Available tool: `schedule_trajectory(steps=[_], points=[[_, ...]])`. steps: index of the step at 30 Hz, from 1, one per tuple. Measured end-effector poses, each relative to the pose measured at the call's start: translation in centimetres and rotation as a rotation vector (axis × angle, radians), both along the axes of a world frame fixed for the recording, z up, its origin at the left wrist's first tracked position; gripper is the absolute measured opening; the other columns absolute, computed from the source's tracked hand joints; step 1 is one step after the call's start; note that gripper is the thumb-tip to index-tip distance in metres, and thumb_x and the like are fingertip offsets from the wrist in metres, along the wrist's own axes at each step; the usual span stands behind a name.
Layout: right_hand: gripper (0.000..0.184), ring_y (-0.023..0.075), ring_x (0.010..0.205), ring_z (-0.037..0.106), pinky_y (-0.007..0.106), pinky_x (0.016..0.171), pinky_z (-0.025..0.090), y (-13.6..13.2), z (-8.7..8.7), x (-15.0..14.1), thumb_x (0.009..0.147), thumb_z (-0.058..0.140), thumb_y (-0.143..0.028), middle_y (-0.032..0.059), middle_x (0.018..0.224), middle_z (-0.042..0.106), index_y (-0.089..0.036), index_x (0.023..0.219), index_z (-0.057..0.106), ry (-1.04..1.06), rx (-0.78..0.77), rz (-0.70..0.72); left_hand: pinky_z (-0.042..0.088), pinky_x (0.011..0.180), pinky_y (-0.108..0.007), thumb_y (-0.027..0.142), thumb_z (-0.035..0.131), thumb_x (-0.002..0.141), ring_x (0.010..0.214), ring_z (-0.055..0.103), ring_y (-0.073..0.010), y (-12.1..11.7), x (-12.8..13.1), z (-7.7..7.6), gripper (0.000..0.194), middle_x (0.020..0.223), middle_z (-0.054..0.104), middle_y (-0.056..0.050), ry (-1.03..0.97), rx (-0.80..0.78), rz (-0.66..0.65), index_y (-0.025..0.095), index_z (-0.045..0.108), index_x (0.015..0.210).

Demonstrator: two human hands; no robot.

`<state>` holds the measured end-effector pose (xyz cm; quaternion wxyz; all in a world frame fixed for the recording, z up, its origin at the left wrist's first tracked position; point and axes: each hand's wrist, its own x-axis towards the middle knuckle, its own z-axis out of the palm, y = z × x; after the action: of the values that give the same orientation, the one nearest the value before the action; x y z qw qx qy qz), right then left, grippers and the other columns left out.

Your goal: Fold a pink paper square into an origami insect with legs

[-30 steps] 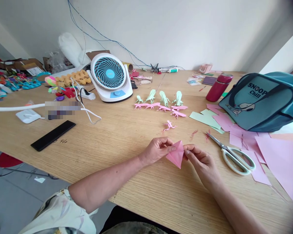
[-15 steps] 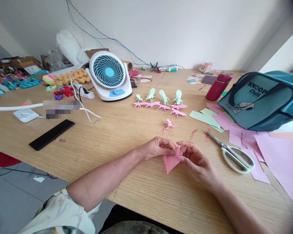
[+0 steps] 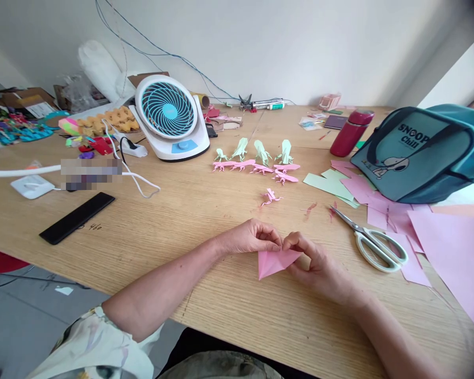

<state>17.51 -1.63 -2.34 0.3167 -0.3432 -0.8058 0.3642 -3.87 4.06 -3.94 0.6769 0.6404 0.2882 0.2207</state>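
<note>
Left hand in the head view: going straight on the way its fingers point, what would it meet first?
Most likely the right hand, whose fingertips lie just beyond the left hand along the folded pink paper; whether they touch is hard to tell.

Bright, soft light with wide-angle distortion, dark upper-right corner.

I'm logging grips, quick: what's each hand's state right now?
Left hand: closed, holding the folded pink paper at its top edge.
Right hand: closed, holding the paper's right end.
</note>
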Motion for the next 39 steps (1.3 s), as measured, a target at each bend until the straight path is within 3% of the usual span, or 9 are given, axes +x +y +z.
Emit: schedule_trajectory(steps=[6,10,13,18,25,29,33,39], points=[[0.015,0.013,0.072,0.056,0.024,0.066,0.044,0.2,-0.3,0.1,0.088,0.052,-0.009,0.0002,0.083,0.06,-0.023,0.091,0.055,-0.004,0.075,0.066,0.043,0.07,-0.021,0.037,0.078,0.079,0.076,0.058,-0.0115,-0.1,0.1,0.3,0.024,0.082,0.066,-0.002,0.032,0.061,0.007,0.013,0.072,0.08],[0.015,0.0136,0.075,0.058,0.025,0.067,0.044,0.4,-0.6,0.3,0.087,0.052,-0.008,0.0013,0.085,0.06,-0.023,0.087,0.056,-0.009,0.082,0.039,0.043,0.071,-0.023,0.045,0.067,0.088,0.078,0.058,-0.0124,-0.1,0.0,0.7,0.033,0.083,0.067,-0.004,0.038,0.141,0.015,0.012,0.071,0.086],[0.014,0.0138,0.074,0.058,0.025,0.067,0.044,0.5,-0.5,0.5,0.088,0.052,-0.009,0.0015,0.085,0.061,-0.022,0.086,0.057,-0.023,0.095,-0.01,0.044,0.07,-0.023,0.049,0.073,0.082,0.077,0.06,-0.0124,-0.1,0.0,0.5,0.039,0.086,0.068,-0.004,0.018,0.066,0.041,0.012,0.069,0.095],[0.013,0.0152,0.077,0.06,0.027,0.069,0.046,0.7,-0.4,0.6,0.091,0.054,-0.012,0.0031,0.088,0.061,-0.023,0.089,0.06,-0.05,0.123,0.0,0.049,0.075,-0.026,0.037,0.085,0.071,0.088,0.065,-0.0152,-0.5,0.4,-0.2,0.045,0.099,0.069,-0.006,-0.036,-0.087,0.056,0.015,0.065,0.105],[0.011,0.0168,0.081,0.063,0.028,0.073,0.048,0.8,-0.1,0.7,0.093,0.055,-0.016,0.0046,0.09,0.062,-0.023,0.092,0.063,-0.02,0.159,0.004,0.049,0.083,-0.03,0.03,0.09,0.065,0.094,0.064,-0.0161,-0.6,0.9,-0.7,0.054,0.112,0.066,-0.009,-0.049,-0.106,0.154,0.016,0.065,0.111],[0.01,0.0166,0.08,0.063,0.028,0.072,0.048,0.8,-0.1,0.8,0.092,0.056,-0.016,0.0048,0.091,0.063,-0.023,0.091,0.064,-0.025,0.149,0.003,0.046,0.089,-0.029,0.025,0.088,0.067,0.096,0.062,-0.0151,-0.6,1.0,-0.8,0.047,0.103,0.066,-0.006,-0.049,-0.063,0.166,0.014,0.067,0.107],[0.011,0.0174,0.085,0.063,0.029,0.076,0.049,0.9,-0.3,0.8,0.094,0.055,-0.017,0.006,0.094,0.062,-0.022,0.092,0.065,-0.018,0.141,0.009,0.046,0.082,-0.026,0.025,0.084,0.072,0.088,0.061,-0.0125,-0.8,1.1,-0.6,0.05,0.091,0.064,-0.003,-0.042,-0.019,0.201,0.015,0.064,0.116],[0.007,0.0162,0.085,0.063,0.028,0.077,0.049,1.0,-0.8,0.8,0.093,0.06,-0.02,0.0048,0.095,0.062,-0.022,0.092,0.066,0.003,0.108,-0.006,0.048,0.078,-0.025,0.025,0.085,0.07,0.086,0.064,-0.0138,-1.5,1.5,-0.2,0.042,0.095,0.068,-0.005,-0.056,-0.022,0.208,0.014,0.065,0.106]])
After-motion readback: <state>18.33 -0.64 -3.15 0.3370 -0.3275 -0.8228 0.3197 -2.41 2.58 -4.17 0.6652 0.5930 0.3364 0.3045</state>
